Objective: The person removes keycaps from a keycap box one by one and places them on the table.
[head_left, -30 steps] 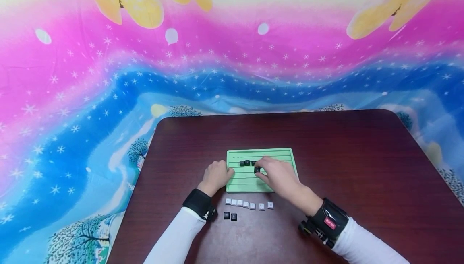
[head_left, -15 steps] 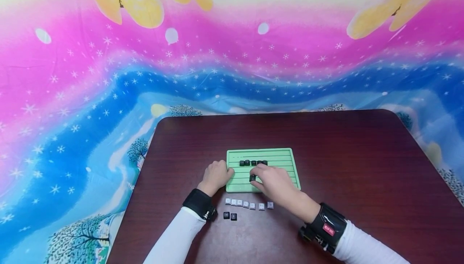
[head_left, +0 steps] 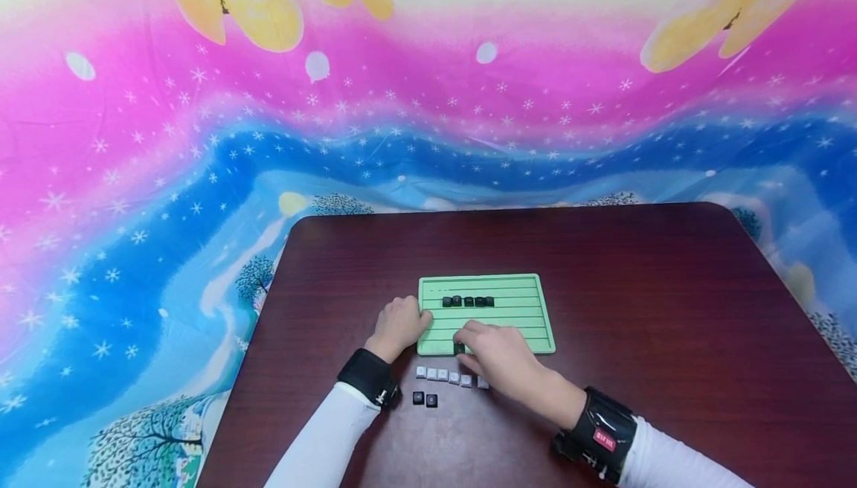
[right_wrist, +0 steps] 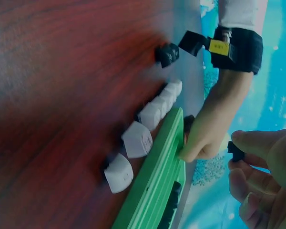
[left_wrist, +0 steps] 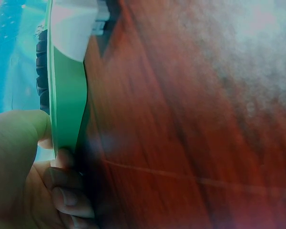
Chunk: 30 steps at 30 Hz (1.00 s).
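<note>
A green ridged tray (head_left: 518, 322) lies on the table, with a row of several black keycaps (head_left: 469, 301) standing in one of its grooves. My left hand (head_left: 398, 328) grips the tray's left edge; in the left wrist view its thumb lies on top and the fingers curl at the underside. Between the thumb and fingers of my right hand (head_left: 501, 358) is one black keycap (right_wrist: 236, 151), pinched above the tray's front edge in the head view. Just in front of the tray runs a line of several white keycaps (head_left: 443, 375), its right end partly hidden by my right hand.
Two loose black keycaps (head_left: 425, 399) sit nearer to me, in front of the white line. The dark red-brown table (head_left: 636, 280) extends on both sides of the tray. A printed cloth (head_left: 428, 123) hangs behind the table's far edge.
My right hand has moved toward me and slightly left with the black keycap, from the row to the tray's front edge. The whole black row is now uncovered. My left hand stays put.
</note>
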Each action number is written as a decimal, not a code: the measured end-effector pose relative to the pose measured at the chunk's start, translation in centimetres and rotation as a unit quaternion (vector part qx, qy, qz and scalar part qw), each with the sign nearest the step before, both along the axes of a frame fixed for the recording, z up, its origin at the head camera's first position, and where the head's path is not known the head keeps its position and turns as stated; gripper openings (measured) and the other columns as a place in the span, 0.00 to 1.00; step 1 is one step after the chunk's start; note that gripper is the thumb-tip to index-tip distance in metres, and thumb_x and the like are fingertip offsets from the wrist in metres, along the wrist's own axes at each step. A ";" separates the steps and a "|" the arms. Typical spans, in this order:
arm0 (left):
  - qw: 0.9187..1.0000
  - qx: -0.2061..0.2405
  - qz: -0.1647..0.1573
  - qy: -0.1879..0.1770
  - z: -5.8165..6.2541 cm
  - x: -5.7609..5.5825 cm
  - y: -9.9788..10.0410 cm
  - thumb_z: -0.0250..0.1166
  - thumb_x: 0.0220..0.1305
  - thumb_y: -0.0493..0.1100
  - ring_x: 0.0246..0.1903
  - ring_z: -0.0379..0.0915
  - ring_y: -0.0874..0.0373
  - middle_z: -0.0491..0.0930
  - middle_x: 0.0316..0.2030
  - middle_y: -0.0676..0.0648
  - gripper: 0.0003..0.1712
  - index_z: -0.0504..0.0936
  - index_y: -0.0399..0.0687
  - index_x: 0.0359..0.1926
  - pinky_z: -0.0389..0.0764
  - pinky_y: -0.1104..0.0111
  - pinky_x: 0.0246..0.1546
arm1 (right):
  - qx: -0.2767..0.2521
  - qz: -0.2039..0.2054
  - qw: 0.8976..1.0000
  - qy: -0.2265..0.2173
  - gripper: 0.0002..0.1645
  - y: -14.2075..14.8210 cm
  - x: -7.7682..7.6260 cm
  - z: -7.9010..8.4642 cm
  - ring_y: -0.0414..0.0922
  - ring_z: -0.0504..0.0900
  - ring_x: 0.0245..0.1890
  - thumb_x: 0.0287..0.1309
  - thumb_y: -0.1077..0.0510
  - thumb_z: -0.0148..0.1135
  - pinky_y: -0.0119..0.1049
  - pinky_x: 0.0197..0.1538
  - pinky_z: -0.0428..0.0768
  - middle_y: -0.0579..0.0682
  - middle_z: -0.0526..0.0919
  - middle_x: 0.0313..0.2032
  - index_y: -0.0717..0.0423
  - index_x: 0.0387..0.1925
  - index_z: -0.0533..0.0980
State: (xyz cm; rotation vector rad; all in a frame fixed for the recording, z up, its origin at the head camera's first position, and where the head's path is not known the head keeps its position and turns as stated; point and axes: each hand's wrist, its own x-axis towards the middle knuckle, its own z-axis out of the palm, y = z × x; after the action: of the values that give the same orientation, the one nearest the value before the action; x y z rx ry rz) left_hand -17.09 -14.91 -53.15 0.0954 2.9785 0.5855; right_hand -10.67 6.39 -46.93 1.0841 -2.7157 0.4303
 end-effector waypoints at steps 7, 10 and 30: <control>1.000 0.000 -0.001 0.003 0.0 0.1 0.0 0.59 0.63 0.47 0.14 0.54 0.58 0.55 0.14 0.54 0.23 0.60 0.52 0.15 0.59 0.67 0.16 | -0.001 0.020 1.000 -0.021 0.12 -0.5 1.0 -0.6 0.38 0.83 0.28 0.55 0.52 0.73 0.30 0.24 0.74 0.41 0.84 0.35 0.48 0.40 0.82; 1.000 0.001 -0.002 0.001 0.0 0.1 0.0 0.58 0.63 0.47 0.14 0.54 0.59 0.54 0.14 0.54 0.23 0.59 0.53 0.15 0.58 0.67 0.16 | 0.003 0.024 1.000 -0.019 0.11 -0.8 1.5 -1.0 0.37 0.83 0.28 0.55 0.51 0.73 0.31 0.25 0.74 0.39 0.83 0.35 0.46 0.40 0.82; 1.000 0.015 -0.013 0.008 0.2 0.2 -0.1 0.57 0.63 0.45 0.14 0.48 0.60 0.50 0.13 0.56 0.24 0.56 0.54 0.14 0.54 0.68 0.16 | 0.054 0.053 0.997 -0.014 0.11 -2.1 4.0 -4.1 0.36 0.77 0.22 0.53 0.48 0.72 0.31 0.21 0.68 0.38 0.78 0.26 0.45 0.29 0.77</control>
State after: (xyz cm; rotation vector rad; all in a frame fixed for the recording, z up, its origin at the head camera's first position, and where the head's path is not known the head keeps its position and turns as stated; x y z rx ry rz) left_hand -16.84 -15.04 -52.93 0.1423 2.9801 0.6309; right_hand -6.65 4.32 -51.01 1.2645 -2.7417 0.3191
